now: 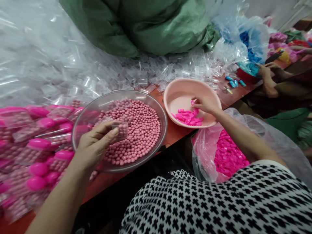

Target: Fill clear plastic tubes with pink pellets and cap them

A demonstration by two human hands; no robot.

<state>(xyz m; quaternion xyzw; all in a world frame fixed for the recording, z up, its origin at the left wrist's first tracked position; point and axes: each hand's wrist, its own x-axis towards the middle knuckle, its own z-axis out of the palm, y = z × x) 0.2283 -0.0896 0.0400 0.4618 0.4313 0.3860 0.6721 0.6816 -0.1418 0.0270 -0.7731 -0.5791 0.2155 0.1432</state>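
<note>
Clear box (123,131) with pink beads inside is in my left hand (96,143), pinched between thumb and fingers, its far end sticking out over the basin (164,126). I likely hold it there so that any loose bead would drop back among the pink beads (142,126) below; I cannot tell whether the box has an open end. Gripping it near one end seems to leave the rest free. My right hand (206,104) reaches into the pale bowl (180,97), thumb and fingertips pinching one pink cap (192,102) above a small pile of caps (187,117). Basin and bowl stand side by side, probably so each hand has its own supply, and the bag of pink caps (229,156) sits low beside me, perhaps to top up the bowl.

The red table (174,136) runs away to my right. Capped boxes of beads (36,157) crowd its left end; clear boxes (102,73) heap along the back, under a bulging green sack (161,29). Farther along, blue pieces (233,83) lie near a red bowl, where a co-worker's hands (266,78) are busy.
</note>
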